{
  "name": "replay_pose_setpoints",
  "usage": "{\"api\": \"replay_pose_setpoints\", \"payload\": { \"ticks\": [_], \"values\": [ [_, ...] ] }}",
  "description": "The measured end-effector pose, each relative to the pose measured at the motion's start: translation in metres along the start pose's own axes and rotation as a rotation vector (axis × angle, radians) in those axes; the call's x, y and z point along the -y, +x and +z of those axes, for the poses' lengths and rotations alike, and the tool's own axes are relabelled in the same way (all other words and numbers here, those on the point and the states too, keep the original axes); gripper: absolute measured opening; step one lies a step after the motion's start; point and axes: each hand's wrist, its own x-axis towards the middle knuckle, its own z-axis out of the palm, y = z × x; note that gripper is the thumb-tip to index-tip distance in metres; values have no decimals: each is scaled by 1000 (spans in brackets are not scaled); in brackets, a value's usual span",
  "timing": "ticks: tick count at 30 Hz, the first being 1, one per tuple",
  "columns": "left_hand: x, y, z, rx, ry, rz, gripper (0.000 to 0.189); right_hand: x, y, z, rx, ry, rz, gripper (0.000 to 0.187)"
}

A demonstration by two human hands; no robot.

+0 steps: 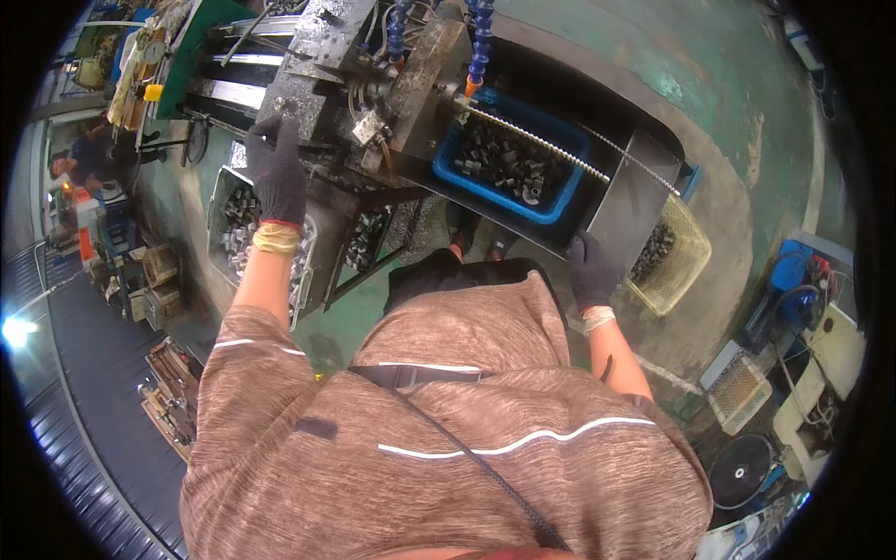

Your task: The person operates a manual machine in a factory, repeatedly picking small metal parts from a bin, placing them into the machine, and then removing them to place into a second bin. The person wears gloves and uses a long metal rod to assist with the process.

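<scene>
My left hand (pixel 276 168), in a dark knit glove with a yellowish band at the wrist, is raised at the oily metal block (pixel 304 91) of a machine; whether its fingers hold anything is unclear. My right hand (pixel 593 269), gloved alike, rests at the near edge of a sloping sheet-metal panel (pixel 633 196). Between the hands, a blue plastic basket (pixel 509 206) of small metal parts (pixel 507 157) stands in a dark metal trough. Above this basket runs a long spiral-patterned rod (pixel 539 140). A blue segmented coolant hose (pixel 480 49) with an orange nozzle points down near the rod's left end.
A bin of metal parts (pixel 241 217) stands below my left forearm. Right of the trough is a yellow basket (pixel 696 262) with dark pieces. At the far left, a person (pixel 84 161) is near other equipment. A black round disc (pixel 740 470) lies at lower right.
</scene>
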Motion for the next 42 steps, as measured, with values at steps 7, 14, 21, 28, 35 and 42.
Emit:
{"api": "replay_pose_setpoints", "payload": {
  "ticks": [7,14,21,28,35,42],
  "values": [
    [56,-58,-30,190,64,-59,60,8,0,-9,39,4,3,45],
    [157,-137,-81,266,785,307,74,5,10,-3,13,-87,67,49],
    [180,-153,-87,308,659,309,49,-33,27,7,-65,-254,-157,54],
    [175,-159,-91,303,665,269,47,-45,38,9,-60,-304,-269,58],
    [162,-162,-94,360,666,169,50,-46,39,7,-85,-260,-276,62],
    [160,-160,-91,340,707,171,45,-35,35,2,-116,-255,-271,64]
  ]
}}
